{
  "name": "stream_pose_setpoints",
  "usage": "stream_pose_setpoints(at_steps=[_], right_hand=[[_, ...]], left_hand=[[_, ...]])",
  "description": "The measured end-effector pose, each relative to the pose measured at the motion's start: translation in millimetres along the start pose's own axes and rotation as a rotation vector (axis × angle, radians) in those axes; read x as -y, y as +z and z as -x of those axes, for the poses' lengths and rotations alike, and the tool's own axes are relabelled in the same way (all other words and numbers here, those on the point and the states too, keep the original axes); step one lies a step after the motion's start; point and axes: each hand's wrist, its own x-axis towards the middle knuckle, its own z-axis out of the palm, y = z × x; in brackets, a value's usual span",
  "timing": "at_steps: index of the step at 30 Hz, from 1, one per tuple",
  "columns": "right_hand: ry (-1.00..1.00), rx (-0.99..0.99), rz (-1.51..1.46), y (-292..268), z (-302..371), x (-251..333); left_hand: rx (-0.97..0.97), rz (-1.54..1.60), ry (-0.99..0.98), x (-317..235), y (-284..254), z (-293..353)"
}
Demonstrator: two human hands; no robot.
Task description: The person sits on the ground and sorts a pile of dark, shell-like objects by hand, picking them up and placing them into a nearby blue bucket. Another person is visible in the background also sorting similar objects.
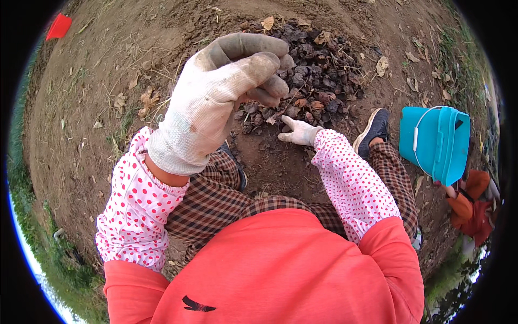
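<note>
Left hand: in a white knit glove with grey, soiled fingers, the left hand (208, 100) is raised above the ground; its fingers curl round toward the thumb, leaving a narrow grasp, and whether anything sits inside it I cannot tell.
Right hand: in a pale glove, the right hand (302, 133) is low at the near edge of the pile, two digits spread wide apart and pointing left; its other fingers are hidden, and contact with the pile cannot be made out.
Pile: a heap of dark, shrivelled, walnut-like husks (324, 70) lies on the ground in front of the feet, toward the far edge of the soil; a few pieces at its near edge are reddish brown.
Ground: bare brown soil (81, 135) with straw and dry leaves, bordered by grass (468, 70) at its left and right edges; one curled tan leaf (382, 66) lies just right of the pile.
Bucket: a teal plastic bucket (426, 135) with a white-gripped handle is toward the right edge of the ground, beyond the right shoe (376, 128).
Co-worker: a person in orange-red clothing (477, 210) is at the right edge, one hand near the bucket.
Red container: a red plastic container (58, 26), partly cut off, is at the far left corner.
Clothing: dotted sleeve covers (135, 208), red shirt (280, 264), checked trousers (208, 202).
</note>
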Motion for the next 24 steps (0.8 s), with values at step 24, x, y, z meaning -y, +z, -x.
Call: stream_pose_setpoints(at_steps=[24], right_hand=[[0.067, 0.036, 0.059, 25.4, 28.0, -32.9]], left_hand=[[-0.005, 0.098, 0.108, -6.3, -17.3, 1.5]])
